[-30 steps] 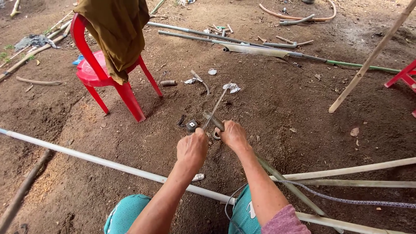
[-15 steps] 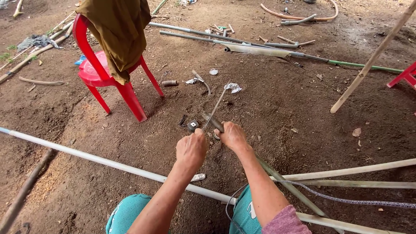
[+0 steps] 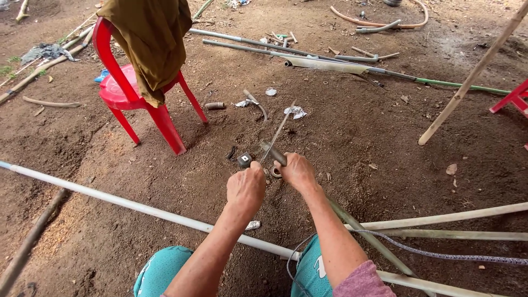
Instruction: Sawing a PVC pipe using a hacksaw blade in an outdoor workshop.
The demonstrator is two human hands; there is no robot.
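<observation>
Right hand (image 3: 297,171) clamped around the near end of a long, stiff grey metal pipe (image 3: 273,152) on the dirt floor; left hand (image 3: 246,187), fist closed, at nine o'clock, likely rigid, gripped best mid-shaft.

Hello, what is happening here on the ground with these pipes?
A person sits over bare soil, both hands close together at the end of a grey pipe. The right hand grips the pipe end; the left hand is beside it, near a small dark fitting. A long white pipe lies across. A red chair stands behind.
</observation>
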